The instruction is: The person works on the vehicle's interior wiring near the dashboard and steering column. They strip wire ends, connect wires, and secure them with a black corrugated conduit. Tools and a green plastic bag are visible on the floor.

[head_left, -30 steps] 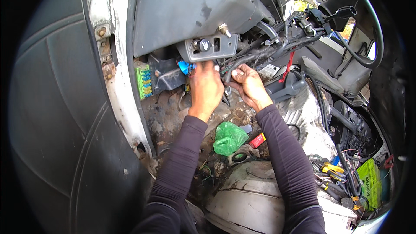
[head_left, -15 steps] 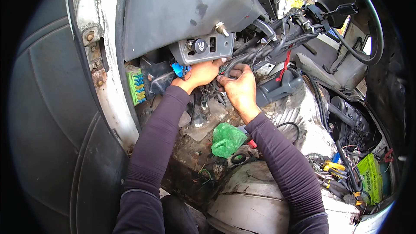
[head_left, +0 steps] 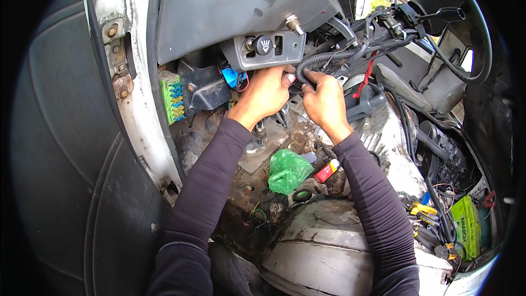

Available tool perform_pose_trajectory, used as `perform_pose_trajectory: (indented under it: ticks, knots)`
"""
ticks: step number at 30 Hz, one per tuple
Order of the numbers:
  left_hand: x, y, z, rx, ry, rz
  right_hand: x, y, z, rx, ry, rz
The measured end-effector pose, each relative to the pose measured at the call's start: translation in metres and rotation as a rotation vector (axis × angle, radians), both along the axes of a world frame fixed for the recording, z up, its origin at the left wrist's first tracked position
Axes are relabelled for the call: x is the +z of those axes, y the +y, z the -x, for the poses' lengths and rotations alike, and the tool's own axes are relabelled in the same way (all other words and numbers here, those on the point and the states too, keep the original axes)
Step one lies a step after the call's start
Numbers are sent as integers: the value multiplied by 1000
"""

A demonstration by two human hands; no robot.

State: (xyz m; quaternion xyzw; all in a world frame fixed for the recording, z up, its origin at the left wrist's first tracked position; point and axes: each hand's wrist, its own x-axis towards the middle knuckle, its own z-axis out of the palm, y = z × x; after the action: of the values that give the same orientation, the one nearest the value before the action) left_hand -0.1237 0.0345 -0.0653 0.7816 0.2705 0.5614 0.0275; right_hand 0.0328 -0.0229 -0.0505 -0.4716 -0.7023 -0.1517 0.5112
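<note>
Just under the grey switch panel, my left hand is closed in a pinch. Thin wires, one reddish, show at its fingertips; the panel partly hides the other fingers. My right hand is closed on the black corrugated wire conduit, its thumb and fingers at the bend. The two hands are close together but apart. From there the conduit runs right toward the steering column. A blue relay-like block with wires sits left of my left wrist. Farther left is a green fuse box.
A green plastic bag, a red and white small box and a tape roll lie on the dirty floor. Yellow-handled pliers rest among wires at the right. The steering wheel is upper right, the door left.
The panel and dashboard have shifted slightly right in view. Both hands have moved a little right, and the right hand sits higher along the conduit's bend. More of the red and white box shows.
</note>
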Motion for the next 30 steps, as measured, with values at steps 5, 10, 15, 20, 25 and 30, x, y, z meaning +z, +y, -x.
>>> perform_pose_trajectory:
  ticks: [5, 10, 15, 20, 25, 30]
  knots:
    - [-5, -3, -3, 109, -20, -70, -4, -4, -2, -3, -73, -28]
    - [-4, -1, -5, 3, -123, 127, 4, 3, 5, -45, -51, 106]
    - [-5, 7, -6, -122, -204, 207, 18, 0, -2, 231, 121, 300]
    - [-8, 14, -8, -205, -260, 171, 15, -13, -6, -113, -208, 40]
    - [-14, 14, -10, -125, -242, 46, 17, -11, -1, -157, -321, 5]
    - [-13, 17, -12, -96, -236, -26, 24, -17, -14, -34, -293, 116]
